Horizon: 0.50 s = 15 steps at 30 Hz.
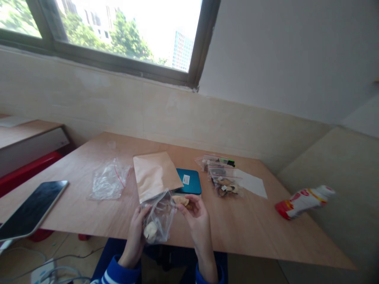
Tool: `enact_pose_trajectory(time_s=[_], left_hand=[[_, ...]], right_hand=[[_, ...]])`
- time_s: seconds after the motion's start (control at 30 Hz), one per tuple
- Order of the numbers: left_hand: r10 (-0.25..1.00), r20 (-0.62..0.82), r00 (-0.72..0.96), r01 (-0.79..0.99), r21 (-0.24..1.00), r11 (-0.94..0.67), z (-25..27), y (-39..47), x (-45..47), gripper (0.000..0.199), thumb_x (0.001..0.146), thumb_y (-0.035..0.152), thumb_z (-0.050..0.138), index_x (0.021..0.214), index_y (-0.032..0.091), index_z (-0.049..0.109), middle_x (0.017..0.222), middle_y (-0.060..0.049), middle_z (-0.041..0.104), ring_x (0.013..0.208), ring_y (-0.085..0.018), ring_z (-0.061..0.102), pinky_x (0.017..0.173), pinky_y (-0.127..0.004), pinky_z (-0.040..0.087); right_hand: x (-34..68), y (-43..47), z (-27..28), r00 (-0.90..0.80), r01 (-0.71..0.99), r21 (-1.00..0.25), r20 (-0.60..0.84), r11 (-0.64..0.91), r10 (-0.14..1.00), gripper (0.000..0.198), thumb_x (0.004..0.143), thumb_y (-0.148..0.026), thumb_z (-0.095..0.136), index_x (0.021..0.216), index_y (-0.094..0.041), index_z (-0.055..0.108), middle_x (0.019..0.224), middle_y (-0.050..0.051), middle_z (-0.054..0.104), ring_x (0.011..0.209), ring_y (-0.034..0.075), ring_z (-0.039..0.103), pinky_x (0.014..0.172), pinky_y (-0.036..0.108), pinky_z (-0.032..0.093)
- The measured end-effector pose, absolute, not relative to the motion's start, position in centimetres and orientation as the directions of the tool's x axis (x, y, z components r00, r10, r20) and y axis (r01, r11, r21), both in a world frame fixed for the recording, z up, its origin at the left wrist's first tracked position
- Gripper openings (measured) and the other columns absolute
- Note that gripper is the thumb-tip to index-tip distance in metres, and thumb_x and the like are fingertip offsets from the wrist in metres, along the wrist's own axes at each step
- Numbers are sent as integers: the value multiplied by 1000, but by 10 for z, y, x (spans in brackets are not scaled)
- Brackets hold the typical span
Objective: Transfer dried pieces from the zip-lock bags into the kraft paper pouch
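Head view: left hand [137,224] held a clear bag [164,215] at the tabletop's [251,232] near edge, fingers closed on its side; pale round piece [151,232] inside. Right hand [199,217], fingers pinching a tan piece [181,200], was beside the bag. Brown envelope [155,173] lay beyond, partly over a teal case [193,184].

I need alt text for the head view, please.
At a wooden table, the left hand holds a clear zip bag with a pale piece inside, while the right hand holds something tan beside its upper edge. Beyond lie a brown paper envelope and filled zip bags; a tablet sits far left, a red-and-white bottle far right.
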<state>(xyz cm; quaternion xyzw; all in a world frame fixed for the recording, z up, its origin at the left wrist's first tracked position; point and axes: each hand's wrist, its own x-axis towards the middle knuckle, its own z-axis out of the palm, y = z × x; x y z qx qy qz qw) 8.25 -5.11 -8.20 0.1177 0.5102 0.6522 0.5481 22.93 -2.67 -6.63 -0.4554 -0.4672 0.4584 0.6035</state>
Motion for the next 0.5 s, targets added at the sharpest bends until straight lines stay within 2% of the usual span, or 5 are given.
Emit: enact_pose_trajectory(time_s=[0.17,0.37,0.5], left_hand=[[822,-397,-409,-570,814,110,-82,-54,77,37,59,36,75,85,18,57,74,3,66,71,-14,63,65,-23,48],[853,-353,-385,-622,782,42,-75,-51,62,39,59,35,75,91,17,60,72,3,66,59,-13,61,56,-23,49],[883,-211,-419,-578,812,-80,-55,-40,45,33,60,34,75,87,17,67,77,-1,69,68,-15,64,63,-23,52]], right_hand=[[249,-25,-70,230,-132,-979,125,158,965,37,67,-33,78,96,-17,60,92,6,69,86,20,67,77,33,54],[258,-22,-74,284,-154,-978,95,144,954,41,64,-33,80,95,-16,60,90,6,70,86,21,68,78,34,54],[260,-22,-73,302,-155,-977,94,146,949,41,64,-32,80,96,-17,60,90,6,70,87,20,67,80,33,53]])
